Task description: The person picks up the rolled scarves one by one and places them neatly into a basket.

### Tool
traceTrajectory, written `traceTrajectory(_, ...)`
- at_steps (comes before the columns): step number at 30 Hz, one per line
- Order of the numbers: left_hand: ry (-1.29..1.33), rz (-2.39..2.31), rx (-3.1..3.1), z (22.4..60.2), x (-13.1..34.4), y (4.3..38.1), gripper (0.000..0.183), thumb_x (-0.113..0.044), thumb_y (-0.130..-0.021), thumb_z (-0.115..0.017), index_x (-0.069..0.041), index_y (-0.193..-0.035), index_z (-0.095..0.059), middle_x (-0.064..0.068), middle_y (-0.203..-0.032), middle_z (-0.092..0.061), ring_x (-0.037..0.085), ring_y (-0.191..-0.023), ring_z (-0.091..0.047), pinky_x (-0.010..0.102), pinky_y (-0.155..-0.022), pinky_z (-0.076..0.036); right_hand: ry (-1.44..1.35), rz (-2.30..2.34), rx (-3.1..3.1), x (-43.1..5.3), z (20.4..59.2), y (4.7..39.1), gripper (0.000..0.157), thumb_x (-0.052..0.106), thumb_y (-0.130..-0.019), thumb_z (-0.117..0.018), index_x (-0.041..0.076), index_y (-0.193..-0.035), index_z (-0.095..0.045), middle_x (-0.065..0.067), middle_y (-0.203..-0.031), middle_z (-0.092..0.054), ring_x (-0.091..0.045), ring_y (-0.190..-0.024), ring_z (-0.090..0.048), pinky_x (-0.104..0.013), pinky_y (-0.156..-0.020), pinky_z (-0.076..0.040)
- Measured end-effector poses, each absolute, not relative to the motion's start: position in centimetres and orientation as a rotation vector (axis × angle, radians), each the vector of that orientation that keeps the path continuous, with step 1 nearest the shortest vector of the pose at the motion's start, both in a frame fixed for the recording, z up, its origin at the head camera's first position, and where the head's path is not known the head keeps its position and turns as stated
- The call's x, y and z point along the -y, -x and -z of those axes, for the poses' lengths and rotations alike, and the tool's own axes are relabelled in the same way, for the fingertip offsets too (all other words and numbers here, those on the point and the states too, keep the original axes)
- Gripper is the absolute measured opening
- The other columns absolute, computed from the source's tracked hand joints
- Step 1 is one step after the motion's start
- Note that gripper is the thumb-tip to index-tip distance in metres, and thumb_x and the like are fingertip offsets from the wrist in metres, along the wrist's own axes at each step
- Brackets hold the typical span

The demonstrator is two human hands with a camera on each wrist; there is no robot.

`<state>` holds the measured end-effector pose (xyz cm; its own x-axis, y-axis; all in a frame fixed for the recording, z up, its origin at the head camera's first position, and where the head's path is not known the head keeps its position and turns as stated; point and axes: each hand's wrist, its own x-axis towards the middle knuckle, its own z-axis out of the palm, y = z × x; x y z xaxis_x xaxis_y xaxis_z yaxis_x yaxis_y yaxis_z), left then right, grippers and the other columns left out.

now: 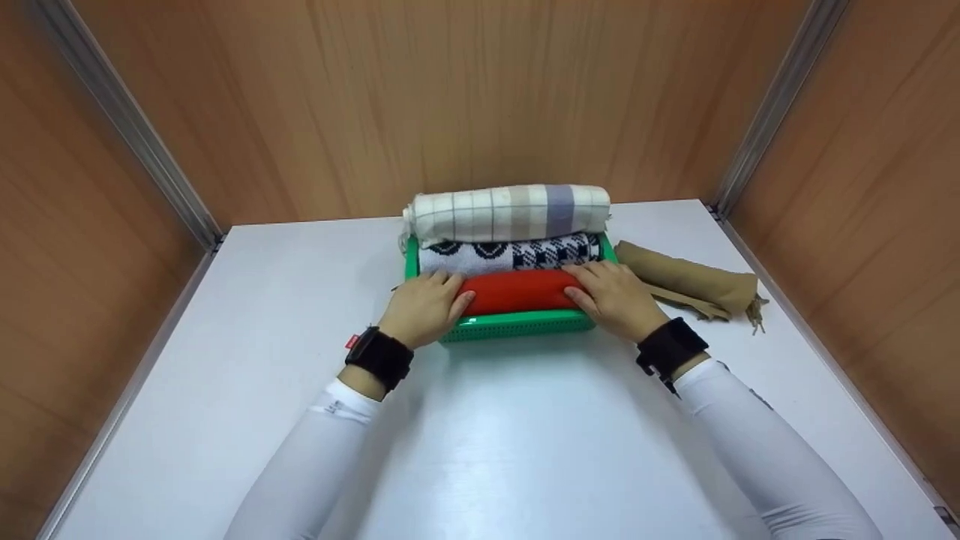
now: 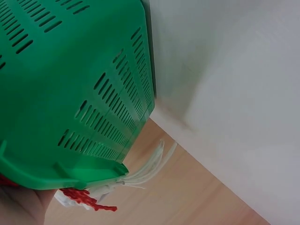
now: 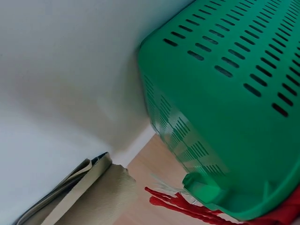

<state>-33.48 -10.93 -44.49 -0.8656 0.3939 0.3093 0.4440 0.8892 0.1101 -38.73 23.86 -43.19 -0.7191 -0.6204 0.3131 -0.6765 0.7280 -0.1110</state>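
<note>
A rolled red scarf (image 1: 517, 291) lies along the front of a green plastic basket (image 1: 517, 324). At its left end my left hand (image 1: 425, 306) holds the roll, thumb on the front and fingers over the top. My right hand (image 1: 616, 298) grips the right end in the same way. Behind the red roll sits a black-and-white patterned scarf (image 1: 480, 259), partly covered. A cream plaid scarf roll (image 1: 487, 216) rises above the basket's back. Red fringe (image 2: 89, 198) hangs over the rim in the left wrist view, and more red fringe (image 3: 183, 206) shows in the right wrist view.
A folded tan scarf (image 1: 686, 279) with fringe lies on the white table (image 1: 480, 450), right of the basket. Wooden panels (image 1: 480, 97) with metal corner strips enclose the back and both sides.
</note>
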Motion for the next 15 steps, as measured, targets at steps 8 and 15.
traceTrajectory(8,0.627,0.266,2.788,44.2,11.0,33.3,0.052,-0.045,-0.116,-0.044,-0.004,-0.138,-0.066,0.021,-0.128,-0.074,0.041,-0.115,-0.071,0.056,-0.098,-0.061,-1.019,-0.321,2.757,-24.2,42.0,38.6,0.055,0.044,-0.113,-0.056,0.007,-0.154,-0.059,-0.022,-0.146,-0.067,-0.044,-0.135,-0.061,-0.063,-0.118,-0.046)
traceTrajectory(15,0.625,0.308,2.822,43.7,11.0,33.1,0.054,-0.046,-0.116,-0.043,-0.003,-0.141,-0.064,0.021,-0.131,-0.073,0.041,-0.118,-0.071,0.055,-0.103,-0.06,-0.996,-0.359,2.754,-25.6,40.5,39.1,0.055,0.041,-0.112,-0.059,0.006,-0.154,-0.058,-0.023,-0.147,-0.066,-0.047,-0.134,-0.062,-0.066,-0.119,-0.045)
